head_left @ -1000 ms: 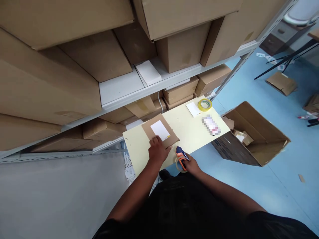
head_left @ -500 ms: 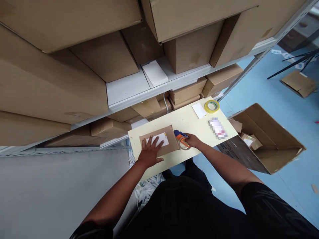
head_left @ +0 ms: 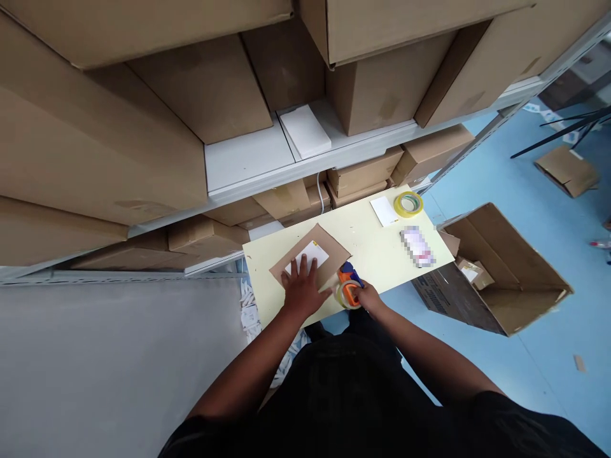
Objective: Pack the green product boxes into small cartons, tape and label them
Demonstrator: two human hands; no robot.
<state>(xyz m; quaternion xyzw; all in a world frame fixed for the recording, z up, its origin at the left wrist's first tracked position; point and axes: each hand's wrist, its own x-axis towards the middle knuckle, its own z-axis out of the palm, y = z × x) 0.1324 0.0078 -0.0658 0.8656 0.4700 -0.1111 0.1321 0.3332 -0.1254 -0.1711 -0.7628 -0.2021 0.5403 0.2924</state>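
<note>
A flat brown cardboard package [head_left: 334, 249] lies at an angle on the pale yellow table [head_left: 367, 245]. On its top is a white label [head_left: 316, 252], partly covered by my left hand [head_left: 303, 289], whose fingers are spread flat over the package. My right hand [head_left: 368, 298] is closed around an orange and blue tape dispenser [head_left: 351, 280] with a roll of clear tape in it. The dispenser is at the package's near right corner; whether tape runs between them I cannot tell.
A yellow tape roll [head_left: 408, 204], a white card stack [head_left: 384, 211] and a blurred-out phone-like object [head_left: 417, 247] lie on the table's right part. Beside it stands an open carton [head_left: 520, 267] holding small parcels. Shelves with large boxes [head_left: 95, 133] rise in front.
The package has turned counterclockwise under my left hand. My right hand has brought the tape dispenser slightly nearer to me, by the package's near right corner.
</note>
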